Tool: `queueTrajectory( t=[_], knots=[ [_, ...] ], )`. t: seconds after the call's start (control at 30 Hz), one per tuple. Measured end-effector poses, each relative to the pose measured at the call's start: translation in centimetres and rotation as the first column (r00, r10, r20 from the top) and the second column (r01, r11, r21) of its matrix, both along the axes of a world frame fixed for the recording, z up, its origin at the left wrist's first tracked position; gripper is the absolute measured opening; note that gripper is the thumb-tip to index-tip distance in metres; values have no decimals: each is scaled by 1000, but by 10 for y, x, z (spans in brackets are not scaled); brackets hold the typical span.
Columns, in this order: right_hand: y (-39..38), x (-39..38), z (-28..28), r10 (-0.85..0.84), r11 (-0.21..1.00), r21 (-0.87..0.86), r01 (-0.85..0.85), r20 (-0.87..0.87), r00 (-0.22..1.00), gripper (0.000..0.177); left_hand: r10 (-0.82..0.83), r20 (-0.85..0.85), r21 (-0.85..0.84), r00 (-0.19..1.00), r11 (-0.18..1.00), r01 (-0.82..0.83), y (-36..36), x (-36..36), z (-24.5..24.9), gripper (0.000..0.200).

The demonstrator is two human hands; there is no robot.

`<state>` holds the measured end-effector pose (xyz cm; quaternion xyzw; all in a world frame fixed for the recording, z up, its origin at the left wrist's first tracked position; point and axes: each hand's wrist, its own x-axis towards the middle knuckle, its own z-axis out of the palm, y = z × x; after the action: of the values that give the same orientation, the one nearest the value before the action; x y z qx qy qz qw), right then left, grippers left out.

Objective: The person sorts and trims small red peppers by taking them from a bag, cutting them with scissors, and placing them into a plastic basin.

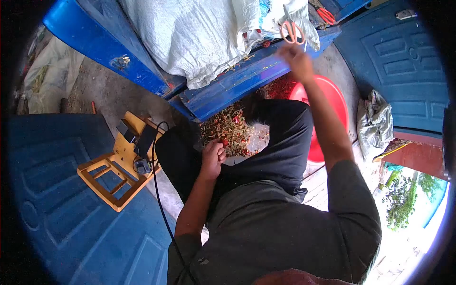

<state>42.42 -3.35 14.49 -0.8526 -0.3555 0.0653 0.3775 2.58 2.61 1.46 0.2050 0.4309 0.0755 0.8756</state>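
My left hand [213,156] is closed over my lap, its fingers curled together. A small red piece [225,142] shows right at its fingertips, and what the fingers hold is mostly hidden. Below and ahead lies a heap of dry stems [227,124] mixed with red bits that look like chili peppers. My right hand [295,58] is stretched forward over the blue bench edge, smeared by motion. Just beyond its fingers is a pair of scissors [292,33] with orange-pink handles, overlapping the white sack [190,35].
Red-handled scissors [326,15] lie farther back on the blue bench [251,71]. A red basin [327,109] stands beside my right knee. To the left is a wooden stand [116,183] with a black cable [158,199] crossing near my arm. Blue doors [411,57] flank both sides.
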Motion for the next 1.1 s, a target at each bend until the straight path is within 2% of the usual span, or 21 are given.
queueTrajectory(
  t=[0.03,0.07,0.1,0.13,0.2,0.33,0.47,0.53,0.6,0.67,0.7,0.73,0.77,0.8,0.83,0.87,0.93,0.97,1.03,1.07,1.1],
  knots=[
    [-6,-46,-12,109,991,-60,-122,-186,976,28,0,3,2,1000,1000,0,1,2,-3,9],
    [-17,-95,-7,316,914,-155,-374,-305,898,33,-25,8,3,1000,1000,24,0,4,-7,12],
    [-32,-122,-81,534,825,-106,-555,-172,828,37,-52,9,5,999,999,52,0,3,-9,15],
    [-41,-172,-72,523,840,20,-541,-289,802,41,-57,4,10,998,998,57,0,5,-9,15],
    [-51,-226,-85,526,819,50,-571,-462,714,43,-132,-54,22,990,991,133,-3,8,-7,9],
    [-61,-261,-101,457,879,114,-464,-486,745,43,-133,-110,75,985,987,142,-10,0,-3,11],
    [-66,-257,-103,451,892,122,-436,-305,839,30,-88,-48,69,995,993,92,-15,2,-12,14],
    [-71,-252,-95,456,890,130,-437,-252,854,26,-133,0,60,991,989,133,-17,7,13,15],
    [-87,-227,-76,341,937,43,-347,-325,882,23,-147,-17,70,989,987,148,-23,10,20,15],
    [-112,-195,-49,106,994,21,-104,-221,970,20,-160,-26,74,987,984,162,-27,9,19,16],
    [-131,-177,-38,-89,994,32,104,-309,947,20,-203,-36,75,978,976,205,-27,5,15,18],
    [-154,-152,-35,-197,977,35,210,-226,954,21,-244,-45,76,969,966,247,-26,2,9,20],
    [-182,-126,-32,-311,950,-27,310,-29,950,21,-239,-38,70,970,968,242,-24,-2,3,20],
    [-207,-103,-29,-424,906,-38,422,-51,904,20,-227,-20,49,974,972,228,-22,-5,-4,20],
    [-222,-89,-13,-443,887,-111,448,63,894,22,-214,-3,29,977,977,214,-22,-7,-8,20],
    [-235,-76,-4,-441,827,-295,479,188,878,28,-205,6,22,979,979,205,-23,-5,-5,20],
    [-241,-56,-9,-260,675,-508,536,516,816,33,-150,22,23,988,988,149,-22,0,3,14],
    [-233,-46,-13,-251,677,-509,531,518,817,33,-142,25,20,990,990,141,-22,1,2,14],
    [-180,-39,-7,-204,890,-352,289,260,944,39,-163,11,25,987,986,163,-21,2,2,14],
    [-149,-31,-14,-75,967,-218,132,251,965,42,-159,9,27,987,987,159,-21,-1,0,14],
    [-103,-41,6,29,990,-139,8,261,965,45,-154,29,17,988,988,153,-20,-4,-3,17]
  ],
)
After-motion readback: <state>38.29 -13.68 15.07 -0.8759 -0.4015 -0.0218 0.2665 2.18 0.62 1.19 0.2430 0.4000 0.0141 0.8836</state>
